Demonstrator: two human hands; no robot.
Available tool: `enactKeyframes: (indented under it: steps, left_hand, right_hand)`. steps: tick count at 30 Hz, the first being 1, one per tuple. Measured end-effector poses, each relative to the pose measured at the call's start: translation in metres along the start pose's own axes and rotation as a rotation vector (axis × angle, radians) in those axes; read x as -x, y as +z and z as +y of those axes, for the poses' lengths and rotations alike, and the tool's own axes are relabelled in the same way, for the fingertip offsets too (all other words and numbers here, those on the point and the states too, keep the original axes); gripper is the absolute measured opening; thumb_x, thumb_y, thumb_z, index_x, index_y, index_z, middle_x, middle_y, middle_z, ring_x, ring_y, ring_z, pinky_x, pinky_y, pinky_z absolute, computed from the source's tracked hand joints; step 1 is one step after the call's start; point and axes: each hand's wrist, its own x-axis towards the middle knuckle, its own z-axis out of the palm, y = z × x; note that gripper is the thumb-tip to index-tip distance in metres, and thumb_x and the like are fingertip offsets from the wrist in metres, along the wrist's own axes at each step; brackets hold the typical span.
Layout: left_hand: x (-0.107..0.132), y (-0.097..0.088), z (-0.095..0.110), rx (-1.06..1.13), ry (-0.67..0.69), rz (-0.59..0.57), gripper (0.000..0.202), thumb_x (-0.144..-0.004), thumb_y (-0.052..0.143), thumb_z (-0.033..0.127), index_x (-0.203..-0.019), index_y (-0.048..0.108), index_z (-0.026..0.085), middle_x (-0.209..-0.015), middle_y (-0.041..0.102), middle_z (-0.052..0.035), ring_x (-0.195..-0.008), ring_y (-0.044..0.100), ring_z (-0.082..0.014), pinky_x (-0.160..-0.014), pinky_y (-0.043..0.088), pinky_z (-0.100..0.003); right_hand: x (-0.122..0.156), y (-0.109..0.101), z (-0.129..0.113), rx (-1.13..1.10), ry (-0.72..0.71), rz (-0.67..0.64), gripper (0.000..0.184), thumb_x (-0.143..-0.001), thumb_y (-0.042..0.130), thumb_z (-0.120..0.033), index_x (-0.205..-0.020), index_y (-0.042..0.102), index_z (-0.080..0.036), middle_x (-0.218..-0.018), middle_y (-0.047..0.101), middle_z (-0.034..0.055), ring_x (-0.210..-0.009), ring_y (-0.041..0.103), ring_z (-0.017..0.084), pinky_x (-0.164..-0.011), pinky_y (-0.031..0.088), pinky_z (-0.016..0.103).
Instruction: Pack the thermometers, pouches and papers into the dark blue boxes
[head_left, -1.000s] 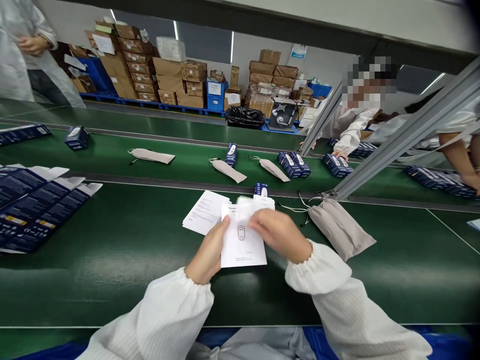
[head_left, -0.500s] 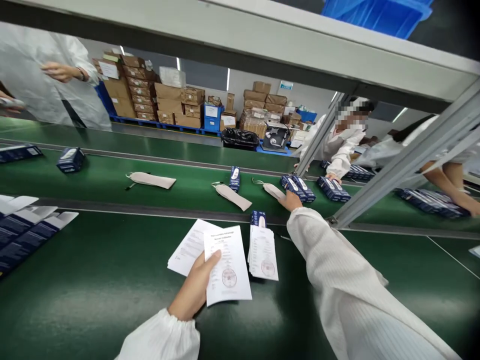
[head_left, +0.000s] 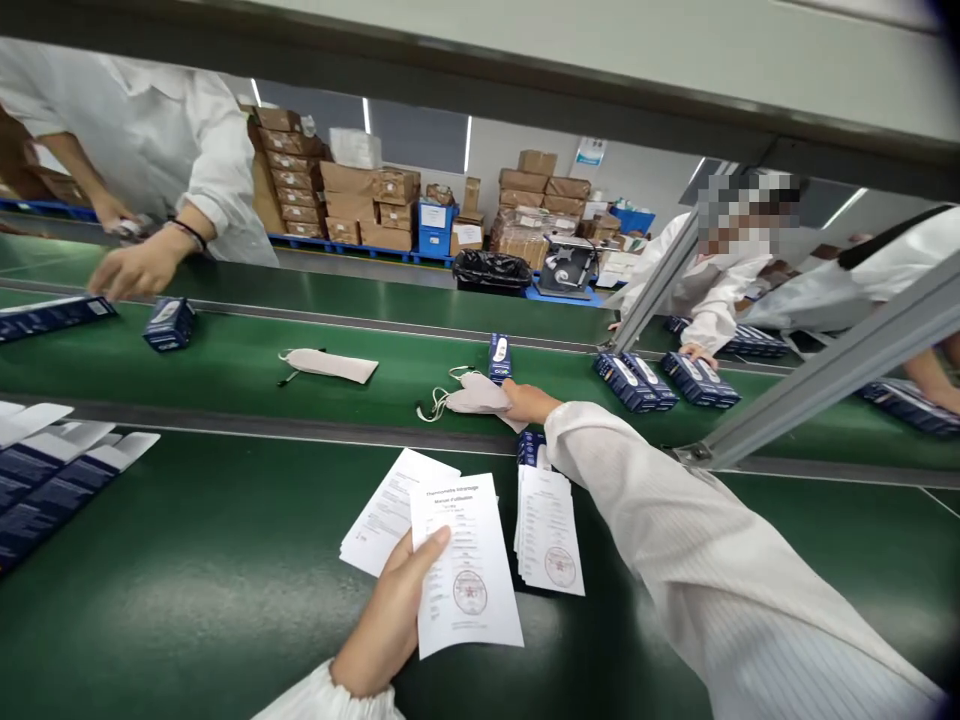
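My left hand [head_left: 394, 610] is closed on a white printed instruction leaflet [head_left: 469, 575], thumb on its front. Behind it, another pile of printed sheets [head_left: 390, 505] lies fanned out on the green surface. My right hand [head_left: 531, 402] stretches across to the belt, its fingers closed on pale drawstring pouches [head_left: 476, 395]; two seem to overlap there, partly hidden by the fingers. A small blue thermometer box [head_left: 500, 355] stands just beyond them. Nearer to me, a stack of leaflets [head_left: 550, 535] leans over another blue box [head_left: 531, 450], partly covered by my sleeve.
Another pouch [head_left: 334, 365] and a blue box [head_left: 169, 323] lie on the green belt [head_left: 247, 345]. Open blue cartons [head_left: 52, 480] sit at left. A metal post [head_left: 795, 370] slants down at right near paired boxes [head_left: 636, 382]. A co-worker's hand [head_left: 142, 265] reaches in from far left.
My right hand has moved left along the belt, carrying one pouch onto another. The left hand still holds the leaflet. A co-worker at far left has reached down toward the boxes.
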Motion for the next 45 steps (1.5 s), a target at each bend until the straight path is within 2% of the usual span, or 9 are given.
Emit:
enactKeyframes:
  steps: [5,10,15,20,24,29,32,36,45]
  left_hand:
    - [0.003,0.003,0.000,-0.052,-0.012,0.095,0.059,-0.080,0.066,0.027,-0.135,0.045,0.022,-0.119,0.065,-0.0123,-0.107,0.063,-0.0317,-0.086,0.054,-0.041]
    - [0.007,0.007,0.004,-0.104,-0.020,0.093,0.056,-0.079,0.066,0.022,-0.132,0.049,0.024,-0.121,0.065,-0.0109,-0.108,0.062,-0.0314,-0.087,0.054,-0.042]
    - [0.010,0.008,0.000,-0.049,0.010,0.009,0.054,-0.078,0.068,0.022,-0.130,0.051,0.021,-0.117,0.067,-0.0111,-0.110,0.061,-0.0302,-0.091,0.052,-0.040]
    - [0.012,0.004,-0.012,0.009,0.119,-0.152,0.049,-0.079,0.066,0.024,-0.125,0.054,0.013,-0.116,0.066,-0.0151,-0.110,0.061,-0.0318,-0.095,0.049,-0.042]
    - [0.012,-0.008,-0.008,0.036,0.182,-0.184,0.045,-0.080,0.065,0.027,-0.121,0.056,0.012,-0.116,0.066,-0.0161,-0.110,0.060,-0.0326,-0.096,0.046,-0.045]
    - [0.005,-0.036,0.020,0.063,0.261,-0.128,0.041,-0.080,0.065,0.027,-0.117,0.056,0.013,-0.113,0.067,-0.0163,-0.106,0.063,-0.0324,-0.093,0.048,-0.046]
    - [0.001,-0.052,0.037,0.058,0.291,-0.049,0.039,-0.079,0.066,0.027,-0.114,0.056,0.012,-0.108,0.069,-0.0167,-0.101,0.065,-0.0321,-0.089,0.050,-0.045]
    - [-0.001,-0.066,0.045,0.080,0.332,-0.027,0.036,-0.080,0.066,0.027,-0.112,0.057,0.014,-0.107,0.069,-0.0147,-0.100,0.065,-0.0299,-0.087,0.051,-0.042]
    - [-0.006,-0.080,0.040,0.201,0.352,-0.032,0.035,-0.080,0.066,0.033,-0.108,0.060,0.012,-0.105,0.070,-0.0157,-0.098,0.066,-0.0299,-0.089,0.048,-0.042]
  right_hand:
    - [0.049,-0.029,0.021,-0.016,0.166,0.033,0.038,-0.074,0.067,-0.029,-0.106,0.053,-0.016,-0.092,0.065,0.0058,-0.081,0.060,0.019,-0.070,0.043,0.027]
    - [0.181,-0.053,0.045,-0.073,0.399,0.145,0.034,-0.074,0.058,-0.029,-0.105,0.048,-0.019,-0.095,0.066,0.0063,-0.082,0.063,0.022,-0.066,0.045,0.027]
    - [0.315,0.010,0.040,-0.027,0.620,0.206,0.042,-0.076,0.050,-0.029,-0.117,0.046,-0.025,-0.093,0.066,0.0062,-0.083,0.065,0.026,-0.071,0.050,0.036]
    - [0.349,0.092,0.057,0.294,0.643,0.377,0.059,-0.075,0.046,-0.028,-0.133,0.041,-0.020,-0.120,0.056,0.0178,-0.105,0.057,0.039,-0.084,0.046,0.052]
    - [0.336,0.109,0.063,0.271,0.658,0.374,0.072,-0.078,0.040,-0.056,-0.140,0.033,-0.021,-0.139,0.041,0.0167,-0.120,0.047,0.040,-0.086,0.046,0.057]
    - [0.303,0.053,0.040,0.239,0.566,0.444,0.074,-0.079,0.030,-0.069,-0.134,0.043,-0.020,-0.140,0.042,0.0166,-0.129,0.037,0.037,-0.098,0.037,0.059]
    - [0.246,-0.005,-0.005,0.201,0.206,0.476,0.061,-0.087,0.032,-0.058,-0.126,0.052,-0.014,-0.131,0.052,0.0161,-0.126,0.042,0.031,-0.106,0.033,0.046]
    - [0.122,-0.051,-0.093,0.143,-0.152,0.169,0.041,-0.094,0.034,-0.040,-0.120,0.059,-0.020,-0.125,0.060,0.0086,-0.117,0.053,0.025,-0.100,0.040,0.038]
    - [-0.100,0.013,-0.208,0.226,-0.233,0.011,0.033,-0.094,0.045,-0.030,-0.122,0.055,-0.017,-0.120,0.061,0.0106,-0.108,0.057,0.020,-0.092,0.043,0.034]
